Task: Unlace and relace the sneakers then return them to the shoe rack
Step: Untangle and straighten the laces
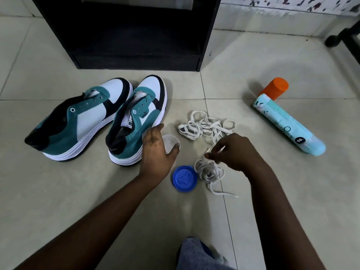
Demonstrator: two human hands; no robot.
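Observation:
Two teal, white and black sneakers stand side by side on the tiled floor with no laces in their eyelets: the left sneaker (pixel 78 119) and the right sneaker (pixel 138 119). One white lace (pixel 206 125) lies in a loose pile to their right. A second lace (pixel 209 171) lies bunched nearer to me. My right hand (pixel 235 151) pinches an end of that second lace just above the bunch. My left hand (pixel 155 151) grips a small clear plastic cup (pixel 171 143) beside the right sneaker's heel.
The black shoe rack (pixel 136 36) stands behind the sneakers, its bottom shelf open. A blue round lid (pixel 185 178) lies by the bunched lace. A light-blue spray can (pixel 288 123) with an orange cap lies at the right. A black furniture leg (pixel 342 38) is at far right.

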